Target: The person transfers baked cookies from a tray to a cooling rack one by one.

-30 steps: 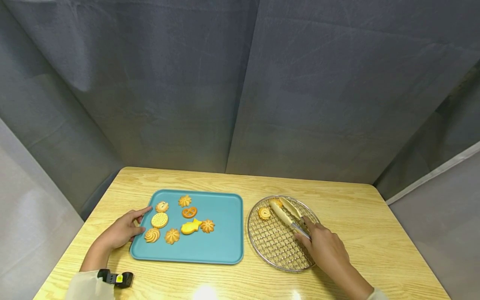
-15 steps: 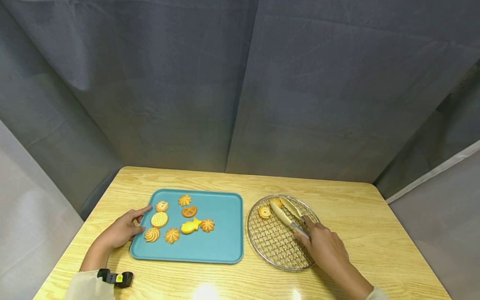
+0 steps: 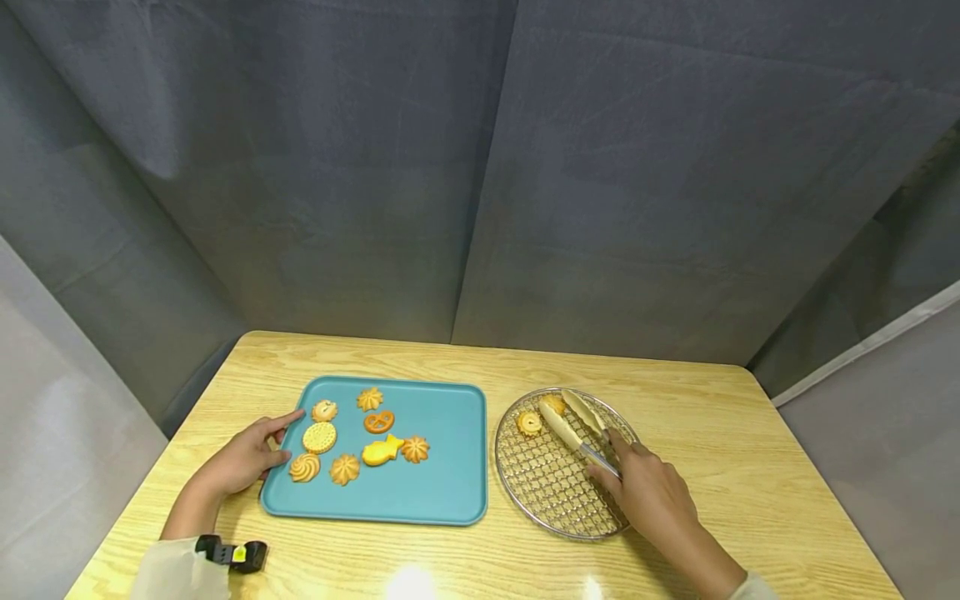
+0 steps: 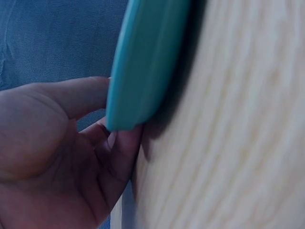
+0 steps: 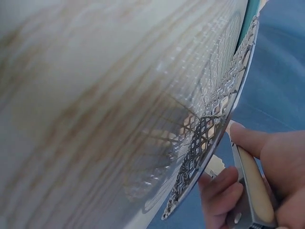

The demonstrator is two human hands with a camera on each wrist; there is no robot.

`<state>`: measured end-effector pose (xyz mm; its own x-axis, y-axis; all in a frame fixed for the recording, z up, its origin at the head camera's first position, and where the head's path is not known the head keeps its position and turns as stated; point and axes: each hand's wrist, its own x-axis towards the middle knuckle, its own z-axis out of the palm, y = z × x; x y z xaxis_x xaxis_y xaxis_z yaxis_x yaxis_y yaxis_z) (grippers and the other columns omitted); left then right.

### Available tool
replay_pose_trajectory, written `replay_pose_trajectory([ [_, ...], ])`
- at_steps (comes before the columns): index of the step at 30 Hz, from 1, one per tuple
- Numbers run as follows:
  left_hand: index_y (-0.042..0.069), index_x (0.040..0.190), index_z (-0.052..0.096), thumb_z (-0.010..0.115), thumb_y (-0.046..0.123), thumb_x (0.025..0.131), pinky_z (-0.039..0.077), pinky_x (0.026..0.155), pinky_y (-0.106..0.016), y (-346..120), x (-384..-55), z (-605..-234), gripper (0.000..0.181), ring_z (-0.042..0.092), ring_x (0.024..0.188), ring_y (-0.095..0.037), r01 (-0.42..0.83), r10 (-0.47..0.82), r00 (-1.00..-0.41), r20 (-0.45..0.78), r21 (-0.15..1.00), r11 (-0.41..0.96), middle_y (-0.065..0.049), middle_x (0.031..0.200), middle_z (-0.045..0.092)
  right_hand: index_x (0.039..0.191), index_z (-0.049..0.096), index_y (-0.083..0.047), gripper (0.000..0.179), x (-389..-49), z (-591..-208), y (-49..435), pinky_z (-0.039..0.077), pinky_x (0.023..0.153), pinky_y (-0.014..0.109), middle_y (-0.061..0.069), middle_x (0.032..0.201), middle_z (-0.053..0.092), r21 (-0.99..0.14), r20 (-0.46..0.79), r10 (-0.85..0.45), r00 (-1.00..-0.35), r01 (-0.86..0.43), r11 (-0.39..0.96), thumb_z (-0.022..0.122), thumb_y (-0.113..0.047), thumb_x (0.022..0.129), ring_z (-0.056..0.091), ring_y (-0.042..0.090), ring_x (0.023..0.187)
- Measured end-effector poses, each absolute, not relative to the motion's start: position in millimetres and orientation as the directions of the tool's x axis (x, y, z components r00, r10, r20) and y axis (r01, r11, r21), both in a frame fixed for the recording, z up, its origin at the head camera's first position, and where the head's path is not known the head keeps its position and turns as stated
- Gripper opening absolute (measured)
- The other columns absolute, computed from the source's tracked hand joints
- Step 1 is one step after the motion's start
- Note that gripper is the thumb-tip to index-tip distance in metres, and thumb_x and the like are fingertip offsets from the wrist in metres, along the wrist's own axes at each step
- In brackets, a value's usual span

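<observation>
My left hand (image 3: 242, 457) pinches the left edge of a teal tray (image 3: 450, 492). In the left wrist view the thumb lies at the rim of the tray (image 4: 147, 57), with fingers curled beneath it. My right hand (image 3: 654, 493) holds tongs (image 3: 558, 429) with pale tips and metal handles over a round wire rack (image 3: 551, 500). A golden cookie (image 3: 555, 403) lies between the tong tips on the rack. Left of it sits a round scalloped cookie (image 3: 528, 423). In the right wrist view my fingers wrap the handle of the tongs (image 5: 252, 186).
Several cookies stand on the tray, among them a pretzel (image 3: 378, 422), a yellow fish-shaped cookie (image 3: 382, 451) and a swirl cookie (image 3: 304, 467). The wooden table (image 3: 420, 554) ends at grey curtains (image 3: 360, 208) behind.
The tong tips have spread slightly apart around the cookie on the rack, which shows a little more between them. Both hands stay in place.
</observation>
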<state>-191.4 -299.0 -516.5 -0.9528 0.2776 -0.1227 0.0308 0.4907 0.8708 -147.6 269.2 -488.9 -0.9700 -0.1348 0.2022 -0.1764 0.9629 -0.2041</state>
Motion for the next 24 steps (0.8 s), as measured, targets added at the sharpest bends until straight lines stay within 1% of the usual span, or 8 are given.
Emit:
replay_pose_trajectory([
  [4,-0.006,0.158,0.033,0.059,-0.01,0.097,0.039,0.049,-0.024,-299.2,-191.5,-516.3,0.066,0.034,0.051,-0.008,0.034,0.282,-0.952,-0.121,0.871,0.489,-0.018,0.102,0.036,0.148,0.054,0.0,0.071,-146.8,-487.0,268.7,0.031,0.036,0.025,0.04,0.12,0.063,-0.215,0.182,-0.119,-0.976,-0.157,0.964,0.075,-0.043,0.094,0.036,0.012,0.038],
  [10,-0.006,0.159,0.032,0.059,-0.009,0.098,0.039,0.049,-0.025,-300.4,-192.3,-518.1,0.066,0.035,0.05,-0.009,0.042,0.292,-0.949,-0.116,0.874,0.485,-0.017,0.102,0.036,0.149,0.053,0.0,0.075,-145.5,-485.1,267.2,0.032,0.037,0.024,0.039,0.122,0.063,-0.229,0.176,-0.115,-0.978,-0.154,0.961,0.075,-0.045,0.093,0.037,0.012,0.039],
  [15,-0.006,0.158,0.032,0.058,-0.01,0.097,0.039,0.049,-0.024,-300.9,-193.0,-519.5,0.066,0.034,0.05,-0.008,0.047,0.293,-0.95,-0.112,0.873,0.485,-0.017,0.101,0.036,0.15,0.051,0.0,0.078,-144.8,-483.7,265.2,0.031,0.036,0.022,0.042,0.125,0.06,-0.238,0.166,-0.112,-0.98,-0.15,0.96,0.075,-0.047,0.093,0.034,0.01,0.038],
  [24,-0.007,0.158,0.034,0.059,-0.01,0.097,0.039,0.05,-0.024,-300.7,-192.4,-519.2,0.066,0.035,0.051,-0.008,0.045,0.287,-0.951,-0.111,0.873,0.486,-0.017,0.102,0.037,0.152,0.049,-0.002,0.085,-143.6,-481.5,262.9,0.033,0.038,0.025,0.042,0.128,0.058,-0.251,0.142,-0.093,-0.985,-0.127,0.96,0.077,-0.052,0.089,0.037,0.012,0.039],
])
